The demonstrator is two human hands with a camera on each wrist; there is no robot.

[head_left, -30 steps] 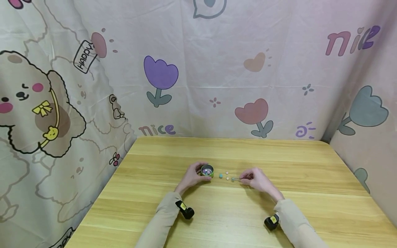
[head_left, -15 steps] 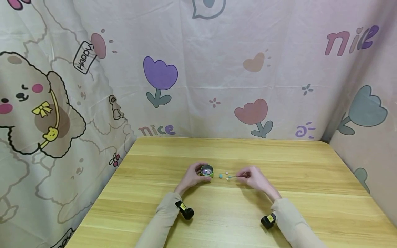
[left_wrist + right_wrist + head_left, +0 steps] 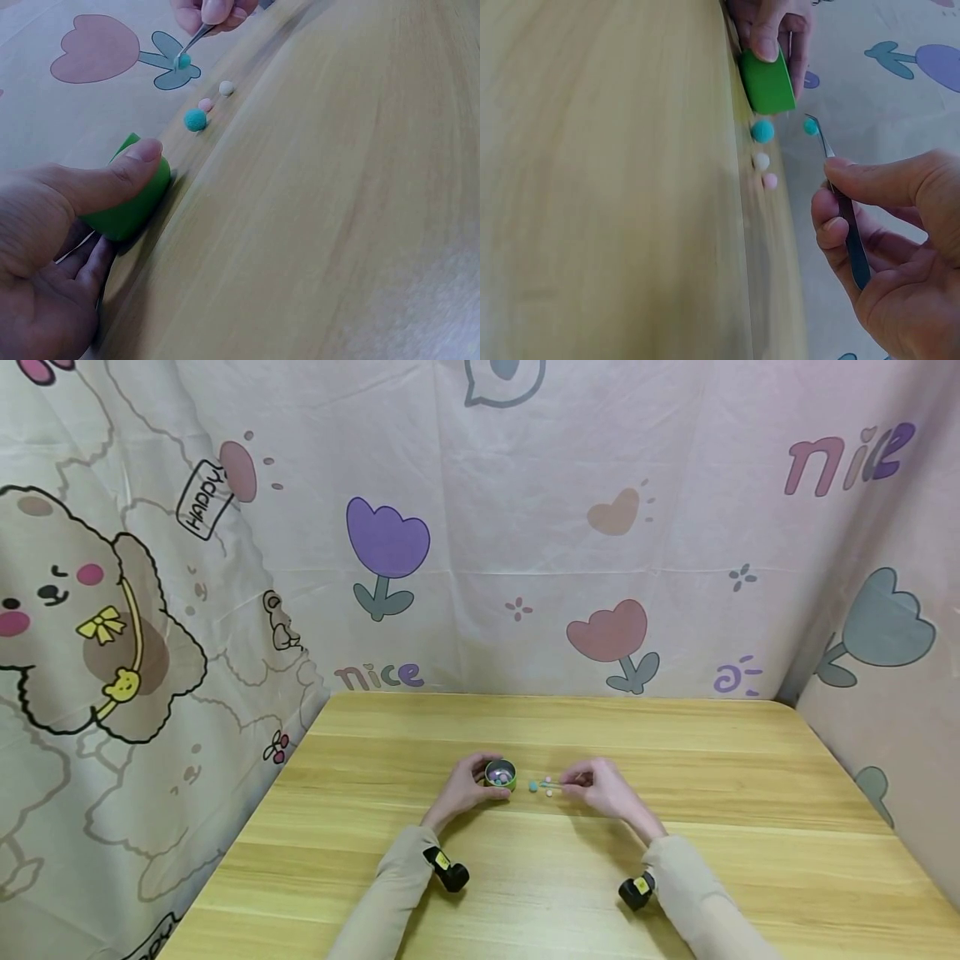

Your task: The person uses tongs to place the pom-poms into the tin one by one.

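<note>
Wood-grain tabletop [image 3: 495, 893] below me, my left hand [image 3: 461, 789] hugging the green cup [image 3: 769, 86], my right [image 3: 603, 787] pinching the tweezers [image 3: 857, 259]: long axis right to left, tips leftward. At those tips, right of the cup, the small teal pompom [image 3: 810, 127] looks feather-light, squashy; best nipped gently mid-ball, I'd say.

Pale cartoon-printed cloth [image 3: 495, 510] behind wood-grain table [image 3: 697, 752]

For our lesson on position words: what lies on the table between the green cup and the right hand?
A turquoise ball, a pink ball and a white ball; the left wrist view shows them.
</note>
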